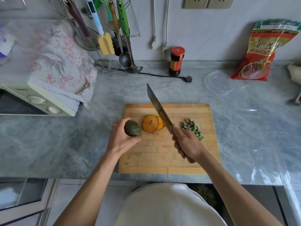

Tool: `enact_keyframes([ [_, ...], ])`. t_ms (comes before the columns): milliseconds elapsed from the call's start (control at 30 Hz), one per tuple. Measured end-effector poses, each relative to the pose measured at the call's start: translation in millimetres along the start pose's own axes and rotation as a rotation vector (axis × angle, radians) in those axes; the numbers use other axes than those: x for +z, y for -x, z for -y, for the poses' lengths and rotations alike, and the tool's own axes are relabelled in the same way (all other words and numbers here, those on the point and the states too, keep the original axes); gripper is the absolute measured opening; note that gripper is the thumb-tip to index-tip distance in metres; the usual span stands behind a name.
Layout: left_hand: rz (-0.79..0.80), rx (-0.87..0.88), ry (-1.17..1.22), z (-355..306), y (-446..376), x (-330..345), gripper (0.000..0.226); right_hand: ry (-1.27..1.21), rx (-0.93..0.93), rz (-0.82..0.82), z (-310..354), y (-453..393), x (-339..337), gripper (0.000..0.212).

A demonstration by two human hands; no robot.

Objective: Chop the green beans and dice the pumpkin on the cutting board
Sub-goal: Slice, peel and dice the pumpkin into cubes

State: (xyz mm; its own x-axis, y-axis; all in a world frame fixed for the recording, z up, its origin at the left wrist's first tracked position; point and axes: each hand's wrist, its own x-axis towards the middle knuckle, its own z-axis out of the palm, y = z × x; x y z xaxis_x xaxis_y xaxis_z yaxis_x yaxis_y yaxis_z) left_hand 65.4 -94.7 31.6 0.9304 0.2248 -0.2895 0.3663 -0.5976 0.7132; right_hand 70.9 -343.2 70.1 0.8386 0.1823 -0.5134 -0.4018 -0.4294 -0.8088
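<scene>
A wooden cutting board point(162, 154) lies on the grey counter in front of me. My left hand point(121, 139) holds a dark green pumpkin end piece point(132, 128) just above the board's left edge. Two round orange pumpkin slices point(150, 123) lie overlapping on the board's middle. My right hand point(187, 143) grips the handle of a cleaver point(158, 108), whose blade points away and to the left, raised over the slices. A small heap of chopped green beans point(193, 128) sits on the board's right side, just beyond my right hand.
A toaster oven point(37, 101) under a floral cloth point(61, 62) stands at the left. Hanging utensils point(123, 30), a strainer point(106, 65) and a ladle are at the back. A sauce bottle point(176, 61), a black plug point(188, 78), a clear lid point(219, 82) and a red bag point(259, 51) stand behind the board.
</scene>
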Motion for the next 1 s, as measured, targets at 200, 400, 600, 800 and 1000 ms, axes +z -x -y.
enact_keyframes([
  [200, 0.061, -0.057, -0.582, -33, -49, 4, 0.083, 0.039, 0.009, -0.055, -4, 4, -1, 0.059],
  [400, 0.163, -0.047, -0.821, -41, -65, 13, 0.074, 0.033, 0.035, -0.108, -10, 10, -5, 0.057],
  [600, 0.354, 0.484, -0.903, -63, -59, 35, 0.087, -0.036, 0.076, -0.17, -12, 14, -12, 0.055],
  [800, 0.587, 0.613, -1.13, -75, -73, 46, 0.094, -0.064, 0.088, -0.215, -14, 25, -18, 0.055],
  [1000, 0.618, 0.699, -1.128, -84, -82, 44, 0.087, -0.104, 0.112, -0.26, -20, 31, -19, 0.055],
])
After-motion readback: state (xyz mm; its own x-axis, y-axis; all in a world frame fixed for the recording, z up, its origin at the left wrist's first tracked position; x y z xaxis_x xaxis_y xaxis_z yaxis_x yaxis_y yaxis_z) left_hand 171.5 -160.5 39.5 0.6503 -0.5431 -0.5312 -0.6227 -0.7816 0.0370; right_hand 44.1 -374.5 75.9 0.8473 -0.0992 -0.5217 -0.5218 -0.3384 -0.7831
